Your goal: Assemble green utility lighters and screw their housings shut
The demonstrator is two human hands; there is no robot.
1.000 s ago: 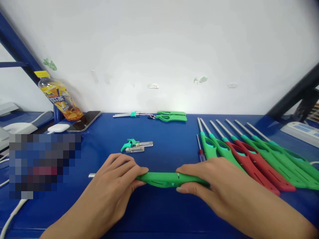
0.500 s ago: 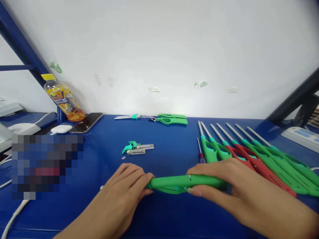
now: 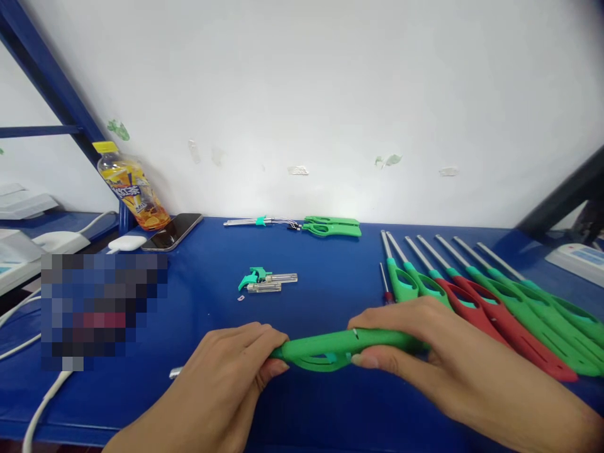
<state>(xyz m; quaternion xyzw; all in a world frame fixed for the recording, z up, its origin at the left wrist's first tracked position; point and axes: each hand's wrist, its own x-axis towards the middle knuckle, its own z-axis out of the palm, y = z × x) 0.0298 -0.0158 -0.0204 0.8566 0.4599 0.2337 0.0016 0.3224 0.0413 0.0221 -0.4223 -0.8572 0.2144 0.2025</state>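
Both hands hold one green long-nosed lighter (image 3: 325, 350) lying across the blue table (image 3: 330, 277), just above its surface. My left hand (image 3: 226, 371) is closed around the lighter's left part, near its metal tube; the tube's tip (image 3: 175, 372) pokes out to the left. My right hand (image 3: 425, 352) grips the green handle from above, thumb underneath. A teal trigger shows in the handle's opening.
Several green and red lighters (image 3: 472, 296) lie in a row at the right, a small screwdriver (image 3: 384, 286) beside them. Loose lighter parts (image 3: 267, 281) and an opened lighter (image 3: 311, 224) lie farther back. A drink bottle (image 3: 132, 189), a phone (image 3: 172, 231), white cables and a power strip (image 3: 576, 258) stand around the edges.
The lighter's right end has tipped up slightly and my left hand has slid a little lower. The camera has shifted, moving everything slightly right.
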